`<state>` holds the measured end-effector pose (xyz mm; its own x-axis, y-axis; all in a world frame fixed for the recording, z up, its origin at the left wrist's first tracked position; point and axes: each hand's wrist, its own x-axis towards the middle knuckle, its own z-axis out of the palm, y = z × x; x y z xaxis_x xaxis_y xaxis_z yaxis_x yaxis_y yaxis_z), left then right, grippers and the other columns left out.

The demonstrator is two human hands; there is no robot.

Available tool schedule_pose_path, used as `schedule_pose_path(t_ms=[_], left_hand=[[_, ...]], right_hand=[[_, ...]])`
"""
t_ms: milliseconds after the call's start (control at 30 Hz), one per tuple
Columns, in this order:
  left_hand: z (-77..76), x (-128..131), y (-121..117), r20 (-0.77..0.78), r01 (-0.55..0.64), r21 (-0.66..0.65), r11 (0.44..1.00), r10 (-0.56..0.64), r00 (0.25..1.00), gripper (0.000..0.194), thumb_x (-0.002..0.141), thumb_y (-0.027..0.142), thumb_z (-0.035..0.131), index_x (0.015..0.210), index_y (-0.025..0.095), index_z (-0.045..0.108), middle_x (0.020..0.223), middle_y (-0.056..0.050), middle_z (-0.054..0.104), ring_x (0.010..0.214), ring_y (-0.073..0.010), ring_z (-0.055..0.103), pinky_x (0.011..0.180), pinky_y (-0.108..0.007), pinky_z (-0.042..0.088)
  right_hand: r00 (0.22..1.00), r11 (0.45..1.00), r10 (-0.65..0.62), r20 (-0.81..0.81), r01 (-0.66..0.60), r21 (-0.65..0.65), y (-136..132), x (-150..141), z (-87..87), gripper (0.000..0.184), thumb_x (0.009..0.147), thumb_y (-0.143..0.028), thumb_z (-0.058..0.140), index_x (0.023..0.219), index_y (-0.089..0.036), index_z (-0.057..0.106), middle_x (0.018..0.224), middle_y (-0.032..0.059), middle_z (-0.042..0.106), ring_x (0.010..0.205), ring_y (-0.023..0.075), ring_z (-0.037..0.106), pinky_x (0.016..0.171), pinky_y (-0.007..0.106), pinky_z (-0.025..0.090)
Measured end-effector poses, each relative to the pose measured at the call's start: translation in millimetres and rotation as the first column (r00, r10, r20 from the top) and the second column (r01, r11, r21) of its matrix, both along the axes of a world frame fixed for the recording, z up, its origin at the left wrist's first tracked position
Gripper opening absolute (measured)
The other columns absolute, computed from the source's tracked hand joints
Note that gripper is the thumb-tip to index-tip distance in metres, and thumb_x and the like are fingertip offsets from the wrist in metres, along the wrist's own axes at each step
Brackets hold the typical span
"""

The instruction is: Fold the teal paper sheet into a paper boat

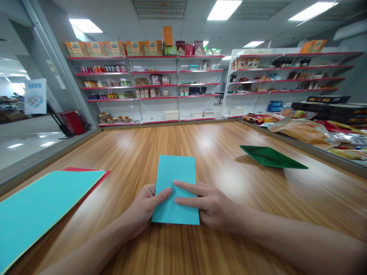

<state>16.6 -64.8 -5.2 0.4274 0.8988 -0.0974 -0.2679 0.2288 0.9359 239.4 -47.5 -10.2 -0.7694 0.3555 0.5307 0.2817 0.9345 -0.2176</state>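
A folded sheet of light blue paper [176, 179] lies flat on the wooden table [218, 145] right in front of me. My left hand [143, 208] grips its near left edge, thumb on top and fingers curled beneath. My right hand [208, 204] rests on the near right part of the sheet, with index and middle fingers stretched flat across the paper and pointing left.
A stack of coloured sheets [40, 206], light blue on top with red beneath, lies at the near left. A folded green paper shape [271, 157] sits at the right. Snack packets [309, 131] fill a bin along the right edge. Store shelves [149, 88] stand behind.
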Motion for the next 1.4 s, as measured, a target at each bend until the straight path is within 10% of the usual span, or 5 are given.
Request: schedule_pose_path(t_ms=[400, 667, 1400], left_hand=[[-4.2, -2, 0, -0.035, 0.034, 0.053, 0.998, -0.032, 0.999, 0.037, 0.076, 0.04, 0.074, 0.095, 0.008, 0.07, 0.086, -0.015, 0.072, 0.072, -0.0214, 0.067, 0.069, -0.033, 0.053], [2.8, -2, -5, -0.121, 0.067, 0.081, 0.995, -0.057, 0.991, 0.038, 0.076, 0.038, 0.074, 0.099, 0.009, 0.07, 0.09, -0.014, 0.072, 0.078, -0.0228, 0.066, 0.072, -0.033, 0.053], [6.6, 0, -6, -0.242, 0.011, 0.122, 0.992, 0.019, 0.97, 0.037, 0.075, 0.045, 0.072, 0.086, 0.01, 0.068, 0.081, -0.01, 0.07, 0.071, -0.022, 0.064, 0.066, -0.031, 0.051]], right_hand=[[0.97, 0.991, 0.099, -0.221, -0.077, 0.105, 5, -2, 2.5, 0.024, 0.085, -0.008, 0.055, 0.098, -0.021, 0.069, 0.116, 0.0049, 0.067, 0.095, 0.0174, 0.063, 0.079, 0.031, 0.053], [1.0, 0.987, -0.023, 0.012, 0.021, 0.16, -5, 0, 5.7, 0.038, 0.085, -0.016, 0.054, 0.123, -0.024, 0.057, 0.145, 0.0156, 0.035, 0.122, 0.0278, 0.05, 0.088, 0.042, 0.052], [0.998, 0.996, -0.051, 0.029, 0.049, 0.08, -5, -1, 2.8, 0.047, 0.084, -0.018, 0.056, 0.13, -0.026, 0.05, 0.144, 0.0123, 0.035, 0.12, 0.0261, 0.051, 0.09, 0.04, 0.051]])
